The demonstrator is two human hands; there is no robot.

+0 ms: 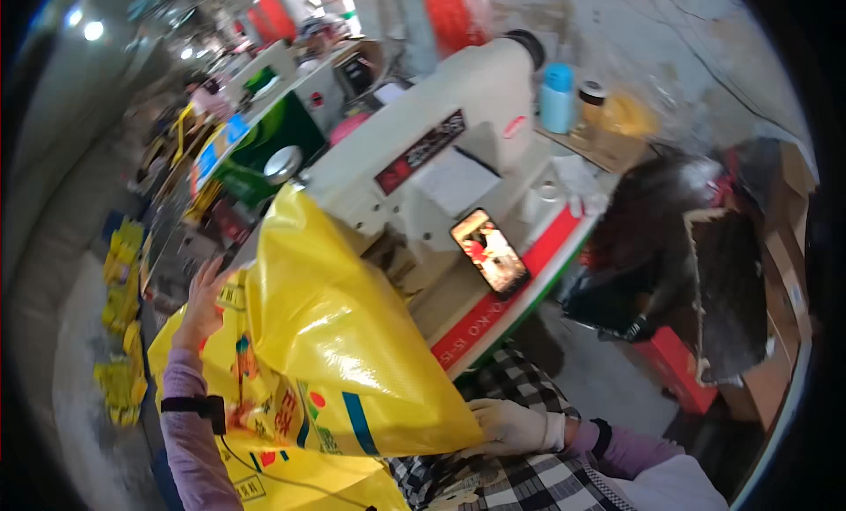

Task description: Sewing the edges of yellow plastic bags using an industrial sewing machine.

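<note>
A large yellow woven plastic sack [370, 335] with coloured printing lies across my lap, its upper part raised into a stiff fold against the sewing machine. At the sack's left side, my left hand [203, 304] is bare, its fingers stretched upward and its palm by the yellow material. My right hand [515, 427], in a white glove, is closed on the sack's lower right corner above my checked apron [529, 476]. The big white sewing machine [352, 167] stands just beyond the sack, which hides its stitching area.
A lit phone [489, 251] rests on the machine's front edge. Behind it stand a blue bottle [556, 99] and a brown jar [590, 104]. Cardboard boxes [780, 273] and a red box [674, 370] are at the right. Yellow sacks [122, 317] lie on the floor at the left.
</note>
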